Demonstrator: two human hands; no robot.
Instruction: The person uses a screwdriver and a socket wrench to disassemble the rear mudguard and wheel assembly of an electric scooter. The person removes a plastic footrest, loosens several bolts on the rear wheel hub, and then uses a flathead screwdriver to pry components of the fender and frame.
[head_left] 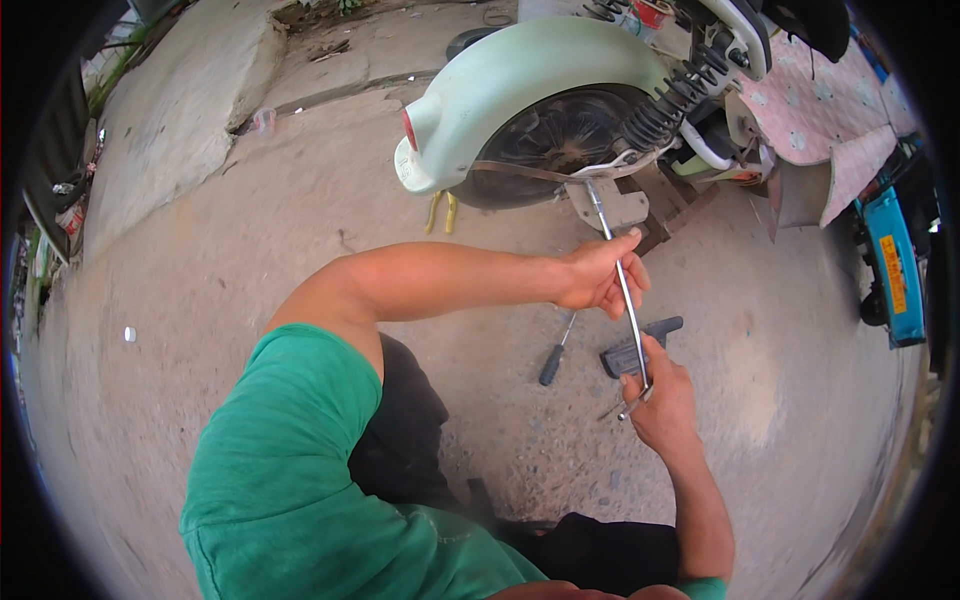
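A long chrome socket wrench (pixel 629 310) runs from a metal bracket plate (pixel 622 207) beside the scooter's rear wheel (pixel 555 135) down toward me. My left hand (pixel 603 275) is closed loosely about the middle of its shaft, thumb on top. At the near end, where a short crossbar sticks out, my right hand (pixel 664 398) grips the handle. The wrench's far tip meets the plate; the fastener there is too small to make out. Above the wheel curves a pale green fender (pixel 530 65), with a black coil spring (pixel 685 90) to its right.
A screwdriver (pixel 552 362) and a dark grey tool-like part (pixel 625 358) lie on the concrete below my hands. Yellow-handled pliers (pixel 441 212) rest near the fender's tail. A stand (pixel 665 205) is under the scooter. At the right is a blue vehicle (pixel 895 260).
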